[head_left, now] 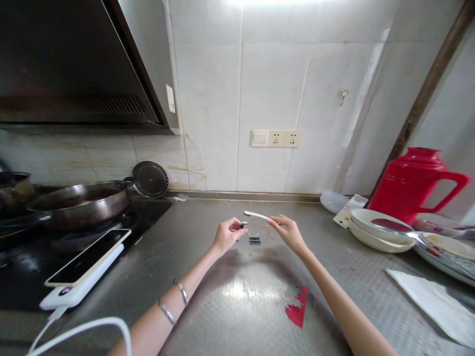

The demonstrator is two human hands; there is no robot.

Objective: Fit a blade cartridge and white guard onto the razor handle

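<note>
Small black part (243, 225) sits in the fingertips of the left hand (226, 237), which pinch it between thumb and fingers. A shiny bit pokes out of it on the side by the right fingers. The right hand (290, 234) grips one end of a thin white stick (258, 215). The stick's other end has a dark tip, just past the black part as seen from the person, and looks apart from it. Between the two sets of fingers, a bit nearer the person, a little green thing (254, 240) lies on the metal counter (218, 306). It is too small to tell what it is.

Closer to the person than the fingers is a torn red patch (298, 310). Two bracelets (165, 311) ring the left arm. Well to the right of the right fingers are white bowls (374, 242), a big red jug (404, 185) and a white sheet (434, 306). Well to the left of the left fingers, a phone (89, 258) lies on a white box (81, 290), near a metal pan (85, 205). Past the fingers, plug holes (284, 139) are up on the wall (211, 99).
</note>
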